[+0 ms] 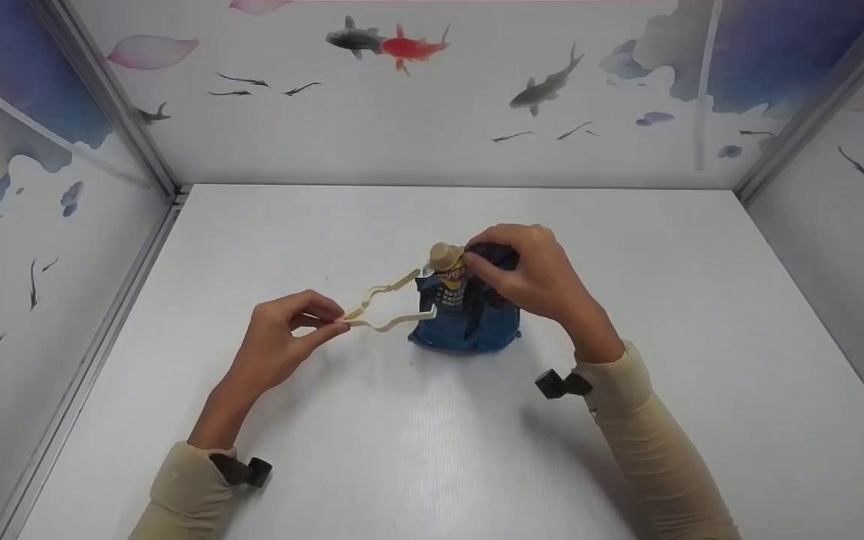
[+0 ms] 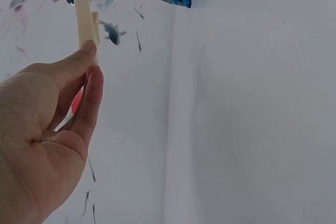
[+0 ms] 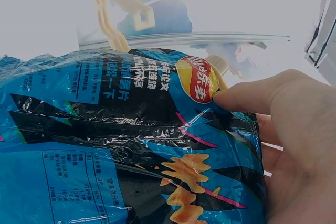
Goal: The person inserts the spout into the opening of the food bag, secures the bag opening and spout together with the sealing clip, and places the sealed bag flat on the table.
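A blue potato chip bag (image 1: 469, 326) stands on the table, its top crumpled and dark. A beige capped spout (image 1: 445, 256) sits at the bag's mouth. My right hand (image 1: 533, 266) grips the upper edge of the bag beside the spout, the thumb on its printed front in the right wrist view. To the left, my left hand (image 1: 282, 334) pinches the joined end of a beige plastic clip (image 1: 387, 324) between thumb and fingers. The clip's two wavy arms spread apart toward the bag's upper left side. Whether they touch it, I cannot tell.
The white table (image 1: 327, 450) is bounded by low panels printed with fish, petals and blue washes. A metal rail (image 1: 94, 367) runs along the left side. Small black devices (image 1: 552, 384) are fixed at both wrists.
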`<state>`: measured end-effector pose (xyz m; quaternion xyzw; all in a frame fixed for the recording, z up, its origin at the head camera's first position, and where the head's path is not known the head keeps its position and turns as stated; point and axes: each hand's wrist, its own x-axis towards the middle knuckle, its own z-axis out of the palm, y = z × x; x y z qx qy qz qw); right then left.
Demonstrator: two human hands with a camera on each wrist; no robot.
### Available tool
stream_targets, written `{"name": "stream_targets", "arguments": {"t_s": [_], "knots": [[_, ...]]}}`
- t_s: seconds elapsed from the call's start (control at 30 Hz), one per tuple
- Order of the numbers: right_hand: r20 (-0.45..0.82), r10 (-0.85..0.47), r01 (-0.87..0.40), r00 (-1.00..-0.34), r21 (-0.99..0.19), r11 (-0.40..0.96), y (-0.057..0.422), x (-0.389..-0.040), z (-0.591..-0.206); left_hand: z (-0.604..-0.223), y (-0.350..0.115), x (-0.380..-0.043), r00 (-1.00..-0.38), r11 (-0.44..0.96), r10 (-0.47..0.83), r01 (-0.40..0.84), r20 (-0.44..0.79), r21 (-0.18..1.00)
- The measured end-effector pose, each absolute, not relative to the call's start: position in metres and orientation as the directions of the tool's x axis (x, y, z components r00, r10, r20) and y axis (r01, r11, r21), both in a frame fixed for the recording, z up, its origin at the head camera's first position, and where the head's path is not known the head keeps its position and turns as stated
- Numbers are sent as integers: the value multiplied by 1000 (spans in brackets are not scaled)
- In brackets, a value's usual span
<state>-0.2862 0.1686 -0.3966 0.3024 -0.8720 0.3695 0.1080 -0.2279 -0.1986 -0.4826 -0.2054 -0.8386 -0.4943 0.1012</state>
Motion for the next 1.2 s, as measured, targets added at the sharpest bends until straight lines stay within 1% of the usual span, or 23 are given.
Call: {"name": "stream_targets", "arguments": {"t_s": [0.33,0.63,1.0,1.2], "knots": [[419,-453,-616,-787,-574,539,169,-285,-396,-475,-188,-236,-886,442,249,464,392,768],[414,-456,-615,-788,-569,546,169,-286,-397,-464,-166,-248,-869,469,279,495,409,732],[409,-454,-610,-792,-563,558,169,-285,-395,-459,-147,-258,-852,442,270,523,447,729],[411,-448,-608,-794,-560,563,169,-285,-394,-455,-137,-260,-844,454,291,537,451,711]]}}
